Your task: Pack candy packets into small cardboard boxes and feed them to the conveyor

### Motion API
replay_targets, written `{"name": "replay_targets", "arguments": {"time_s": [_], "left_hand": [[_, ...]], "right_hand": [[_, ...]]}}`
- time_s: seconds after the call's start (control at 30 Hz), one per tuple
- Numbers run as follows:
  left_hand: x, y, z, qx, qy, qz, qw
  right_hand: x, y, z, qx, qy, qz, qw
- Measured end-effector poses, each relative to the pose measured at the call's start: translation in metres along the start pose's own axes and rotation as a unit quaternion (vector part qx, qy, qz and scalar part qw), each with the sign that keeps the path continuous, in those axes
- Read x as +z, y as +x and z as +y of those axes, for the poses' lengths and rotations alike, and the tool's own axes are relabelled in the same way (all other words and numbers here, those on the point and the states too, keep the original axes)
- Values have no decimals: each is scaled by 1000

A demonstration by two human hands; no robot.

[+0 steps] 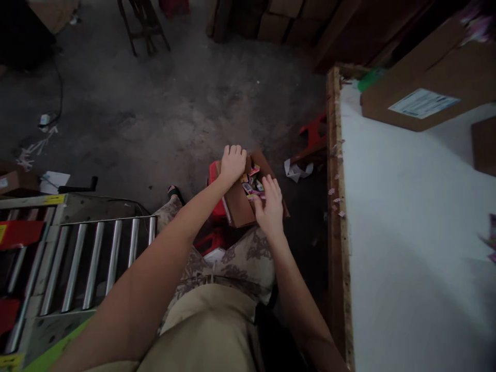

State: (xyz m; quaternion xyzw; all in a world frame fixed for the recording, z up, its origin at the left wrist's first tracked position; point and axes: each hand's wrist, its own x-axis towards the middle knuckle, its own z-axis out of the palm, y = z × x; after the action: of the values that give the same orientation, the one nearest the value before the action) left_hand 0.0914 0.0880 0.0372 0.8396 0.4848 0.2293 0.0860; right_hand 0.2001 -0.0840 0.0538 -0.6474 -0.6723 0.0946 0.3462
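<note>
A small open cardboard box [238,204] sits low in front of me on a red stool [215,206], filled with several small colourful packets [253,183]. My left hand [233,161] curls over the box's far left flap and grips it. My right hand [269,204] rests on the box's right side, fingers stretched out over the packets. Whether it holds a packet is hidden.
A roller conveyor [73,258] stands at my left. A white-topped table [411,227] with a wooden edge is at my right, carrying a large labelled cardboard box [426,88]. Another red stool [314,135] and crumpled paper [296,169] lie on the concrete floor. Stacked cartons [287,20] stand behind.
</note>
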Motion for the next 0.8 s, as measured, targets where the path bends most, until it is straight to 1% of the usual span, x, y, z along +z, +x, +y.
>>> {"name": "replay_targets", "arguments": {"time_s": [0.1,0.2,0.27,0.3,0.33,0.37,0.4,0.47,0.53,0.6,0.63,0.67,0.7,0.73,0.77,0.8], "left_hand": [[-4,-6,3,10,-16,-7,1000],[-1,-20,14,-33,-27,-3,999],[4,-29,24,-66,-23,15,997],[7,-33,28,-72,-21,21,997],[9,-37,32,-70,-21,24,997],[10,-40,35,-66,-23,24,997],[10,-42,37,-63,-27,22,997],[8,-44,38,-59,-33,13,998],[5,-46,37,-56,-32,9,998],[3,-48,36,-61,-26,9,998],[3,-48,36,-65,-21,10,998],[4,-48,36,-70,-15,11,997],[6,-47,37,-76,-9,11,997],[7,-46,37,-80,-5,11,997],[9,-45,37,-83,-8,12,996],[9,-45,35,-86,-20,16,996]], "right_hand": [[22,2,5,20,-66,-98,993],[32,19,19,26,-95,-177,979],[30,31,32,13,-51,-236,970],[27,36,37,5,-17,-256,967],[24,38,40,0,15,-260,966],[22,37,40,-1,39,-243,969],[21,34,37,4,53,-207,977],[19,22,25,12,62,-103,993],[14,8,10,-11,64,-18,998],[-1,1,1,-44,59,36,997],[-12,2,-1,-43,51,64,996],[-24,6,1,-26,42,92,995],[-35,13,3,5,33,109,993],[-43,20,7,44,31,103,993],[-48,26,9,83,36,68,994],[-49,30,9,112,48,11,993]]}}
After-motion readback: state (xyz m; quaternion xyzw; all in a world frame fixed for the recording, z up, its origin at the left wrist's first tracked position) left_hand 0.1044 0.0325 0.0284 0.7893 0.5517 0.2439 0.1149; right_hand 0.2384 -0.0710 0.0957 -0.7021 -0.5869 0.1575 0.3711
